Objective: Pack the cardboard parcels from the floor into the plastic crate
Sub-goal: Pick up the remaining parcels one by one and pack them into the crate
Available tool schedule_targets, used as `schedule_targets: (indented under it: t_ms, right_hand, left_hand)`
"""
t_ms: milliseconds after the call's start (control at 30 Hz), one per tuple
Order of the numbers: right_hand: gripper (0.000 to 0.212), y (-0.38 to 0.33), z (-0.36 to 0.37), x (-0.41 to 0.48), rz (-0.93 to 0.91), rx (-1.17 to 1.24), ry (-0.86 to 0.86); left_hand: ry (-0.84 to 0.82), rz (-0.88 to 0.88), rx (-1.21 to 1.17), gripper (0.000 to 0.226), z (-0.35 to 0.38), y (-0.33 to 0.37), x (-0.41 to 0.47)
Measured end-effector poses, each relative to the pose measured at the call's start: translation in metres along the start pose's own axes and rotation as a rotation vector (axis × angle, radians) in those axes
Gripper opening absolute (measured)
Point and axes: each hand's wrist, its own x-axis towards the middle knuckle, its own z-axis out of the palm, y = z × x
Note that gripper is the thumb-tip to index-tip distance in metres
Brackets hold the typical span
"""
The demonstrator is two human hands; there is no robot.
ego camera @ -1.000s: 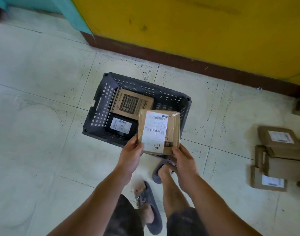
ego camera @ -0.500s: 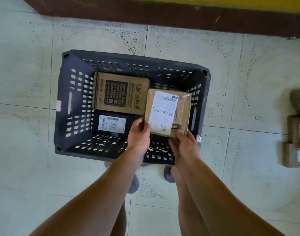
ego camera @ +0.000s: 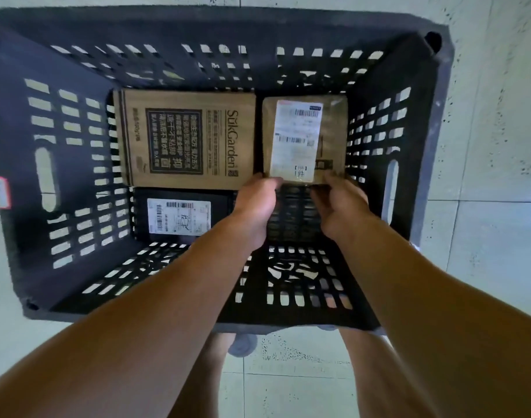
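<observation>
The dark plastic crate (ego camera: 408, 182) fills the view from above. A brown parcel with a white shipping label (ego camera: 330, 137) lies in its far right corner. My left hand (ego camera: 255, 203) and my right hand (ego camera: 338, 203) both reach into the crate and hold this parcel by its near edge, left hand at the near left corner, right hand at the near right corner. To its left lies a printed brown box (ego camera: 188, 137), flat on the crate floor. A black parcel with a white label (ego camera: 179, 215) lies in front of that box.
The crate stands on pale floor tiles (ego camera: 493, 206). Its near right floor area (ego camera: 294, 218) between my hands holds no parcel. A grey slipper (ego camera: 243, 345) shows just below the crate's near rim.
I have leaned in over the crate. Both hands have lowered the labelled brown parcel from above the rim down into the far right corner beside the printed box.
</observation>
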Motion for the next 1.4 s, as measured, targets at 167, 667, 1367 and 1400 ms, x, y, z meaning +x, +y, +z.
schedule_targets:
  t_ms: [167, 667, 1367, 1400]
  right_hand:
    - [0.012, -0.007, 0.001, 0.010, 0.045, -0.003, -0.030]
    - [0.026, -0.089, -0.040, -0.200, 0.050, -0.009, -0.276]
    - [0.027, -0.112, -0.253, -0.612, -0.505, 0.406, -0.058]
    - [0.027, -0.107, -0.268, -0.620, -0.516, 0.448, -0.043]
  left_hand:
    - [0.008, 0.016, -0.057, 0.028, 0.008, 0.008, 0.013]
    - [0.059, 0.073, -0.185, 0.018, -0.001, 0.072, -0.214]
    - [-0.456, 0.457, 0.239, 0.023, 0.040, 0.154, -0.598]
    - [-0.477, 0.465, 0.278, 0.023, 0.050, 0.150, -0.606]
